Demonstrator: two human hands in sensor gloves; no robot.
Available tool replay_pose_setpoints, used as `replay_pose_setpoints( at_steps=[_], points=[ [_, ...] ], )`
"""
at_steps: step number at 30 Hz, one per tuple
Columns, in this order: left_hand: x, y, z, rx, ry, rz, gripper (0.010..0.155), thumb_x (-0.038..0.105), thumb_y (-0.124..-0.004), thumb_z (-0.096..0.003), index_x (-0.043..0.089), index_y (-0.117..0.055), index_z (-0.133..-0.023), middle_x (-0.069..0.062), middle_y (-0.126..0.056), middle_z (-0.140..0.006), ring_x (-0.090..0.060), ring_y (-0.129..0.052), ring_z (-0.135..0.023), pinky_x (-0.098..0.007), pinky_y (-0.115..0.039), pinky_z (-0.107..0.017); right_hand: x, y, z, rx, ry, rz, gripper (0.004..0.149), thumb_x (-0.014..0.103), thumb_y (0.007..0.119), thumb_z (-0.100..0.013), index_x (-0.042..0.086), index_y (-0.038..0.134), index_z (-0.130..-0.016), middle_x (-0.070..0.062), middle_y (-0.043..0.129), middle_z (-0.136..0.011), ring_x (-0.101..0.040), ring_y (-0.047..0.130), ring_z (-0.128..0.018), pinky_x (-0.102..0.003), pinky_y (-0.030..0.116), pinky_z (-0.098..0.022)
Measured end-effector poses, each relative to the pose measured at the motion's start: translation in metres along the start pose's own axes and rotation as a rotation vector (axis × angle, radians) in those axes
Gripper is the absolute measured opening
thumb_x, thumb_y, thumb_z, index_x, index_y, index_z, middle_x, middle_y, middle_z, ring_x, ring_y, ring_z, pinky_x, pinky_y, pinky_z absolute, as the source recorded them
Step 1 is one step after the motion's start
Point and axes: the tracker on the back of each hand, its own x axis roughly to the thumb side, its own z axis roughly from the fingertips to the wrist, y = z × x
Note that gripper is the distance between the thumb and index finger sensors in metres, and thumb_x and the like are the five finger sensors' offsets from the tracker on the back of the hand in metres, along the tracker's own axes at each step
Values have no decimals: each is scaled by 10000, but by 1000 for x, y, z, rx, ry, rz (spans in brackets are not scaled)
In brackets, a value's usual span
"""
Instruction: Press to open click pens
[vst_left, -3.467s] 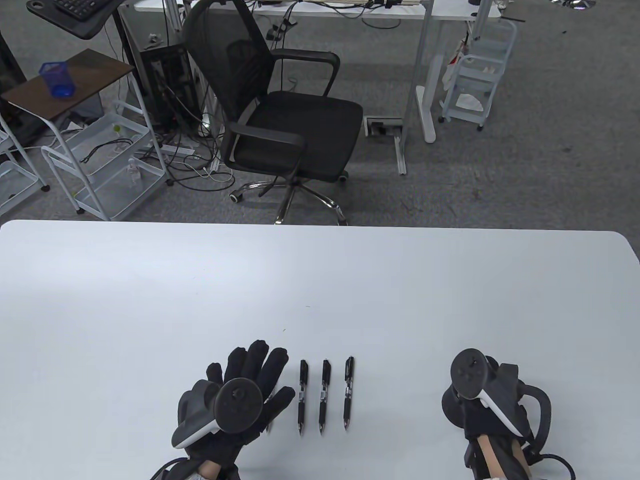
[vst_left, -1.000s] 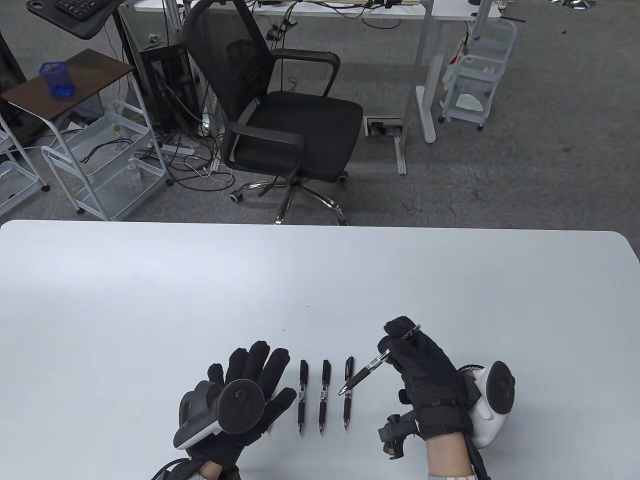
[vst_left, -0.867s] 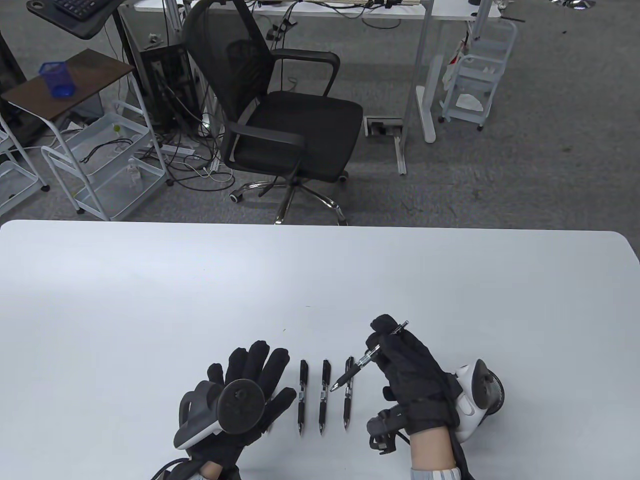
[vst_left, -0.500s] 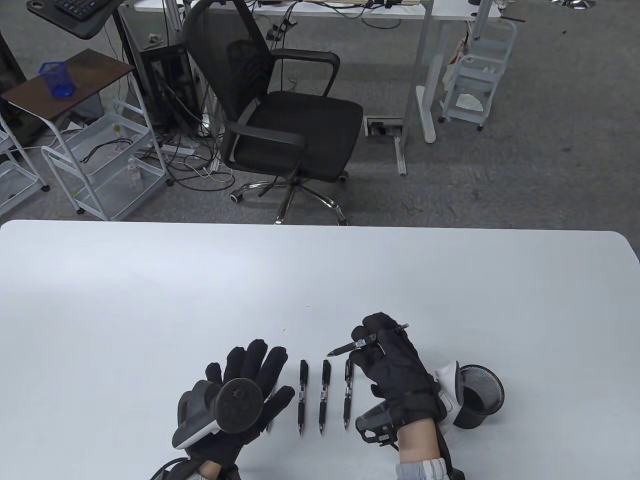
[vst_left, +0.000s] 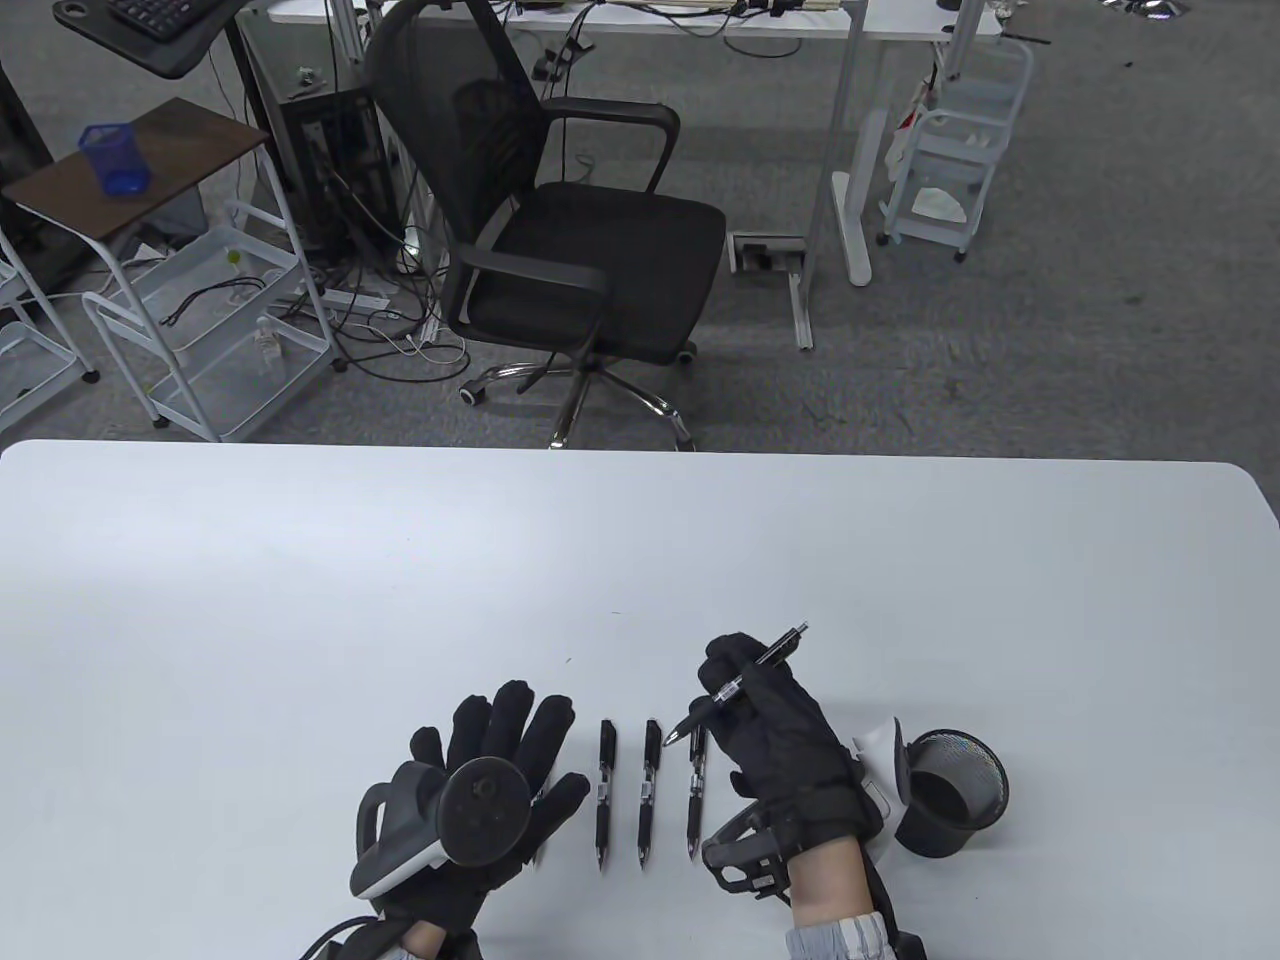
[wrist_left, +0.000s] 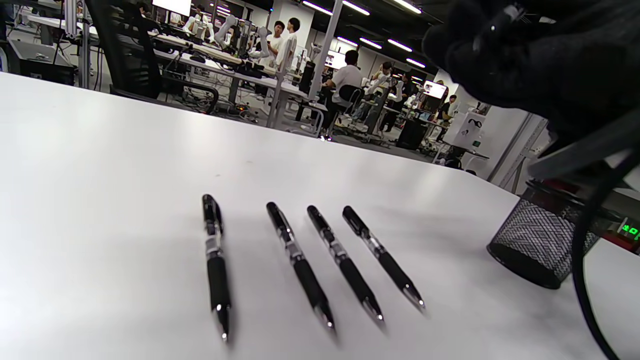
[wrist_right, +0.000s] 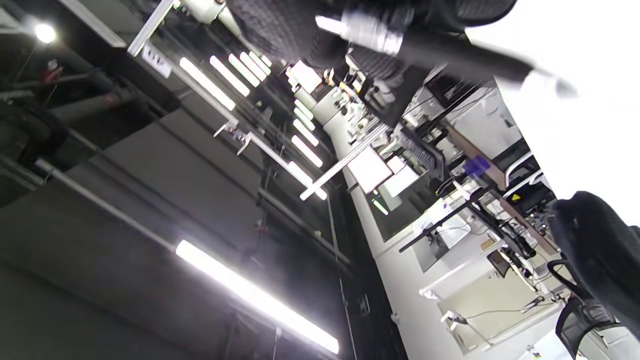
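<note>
Table view: pen (vst_left: 745, 678) in rt hand (vst_left: 775, 725)

Your left hand (vst_left: 500, 790) hides most of the leftmost pen (vst_left: 537, 855) from above, while the held pen (wrist_right: 425, 45) is blurred and cut off at the right wrist view's top edge.

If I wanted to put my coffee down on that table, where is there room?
The table's far half, beyond both hands, lies bare, as do the left and right ends. The near middle is crowded: left hand, row of pens, right hand holding a pen, and mesh cup.
</note>
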Motion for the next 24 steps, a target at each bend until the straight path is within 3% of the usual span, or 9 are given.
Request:
replay_pose_setpoints(
  at_steps=[2,4,6,8,10,12,14,18,24],
  points=[
    [0,0,0,2,1,-2,687,595,-435,-706,255,-249,-1274,-239,-218,-1308,-622,-298,-1142,-832,-266,-719,1,1,1,2,-10,0,402,219,626,-700,57,546,-1060,-422,358,-1169,-631,478,-1000,-765,390,-669],
    [0,0,0,2,2,-5,688,595,-435,-707,253,-253,-1275,-239,-218,-1308,-623,-298,-1142,-832,-265,-718,1,1,1,-25,-15,8,449,173,570,-695,-10,454,-1087,-326,558,-1122,-568,591,-999,-785,418,-655],
    [0,0,0,-1,2,-6,688,594,-436,-707,252,-256,-1275,-239,-217,-1308,-624,-298,-1141,-832,-265,-719,1,3,1,-14,-13,5,454,152,535,-687,-10,400,-1088,-275,612,-1063,-498,672,-957,-790,422,-656],
    [0,0,0,-2,3,-7,688,595,-436,-706,251,-259,-1276,-239,-218,-1308,-623,-297,-1142,-833,-264,-718,-1,5,2,-4,-4,-15,449,170,506,-693,-4,365,-1083,-183,623,-974,-400,719,-856,-731,495,-678],
    [0,0,0,-2,5,-10,688,595,-436,-706,250,-260,-1276,-238,-216,-1308,-622,-297,-1142,-833,-264,-718,-4,6,3,-13,11,-54,422,300,476,-723,38,421,-1050,-115,673,-885,-322,766,-737,-620,617,-662],
    [0,0,0,-2,5,-9,687,594,-436,-706,252,-261,-1275,-238,-216,-1309,-623,-297,-1142,-832,-264,-718,-8,5,5,9,46,-104,487,491,420,-715,93,532,-971,-48,744,-779,-254,814,-628,-550,676,-631],
    [0,0,0,-1,5,-8,687,595,-434,-707,251,-261,-1275,-238,-217,-1308,-622,-298,-1142,-833,-264,-717,-12,4,5,33,64,-152,561,601,380,-680,136,621,-880,11,798,-668,-196,854,-516,-488,735,-576],
    [0,0,0,0,6,-8,687,594,-436,-707,250,-260,-1276,-238,-218,-1308,-622,-297,-1142,-833,-264,-717,-13,4,6,48,60,-184,612,645,303,-651,182,677,-793,68,821,-563,-133,868,-407,-421,784,-508],
    [0,-1,0,0,5,-10,688,594,-436,-706,252,-255,-1275,-241,-217,-1307,-623,-297,-1142,-833,-264,-717,-9,6,9,49,1,-126,636,671,286,-650,191,689,-756,68,819,-537,-140,862,-391,-422,780,-508]
  ],
)
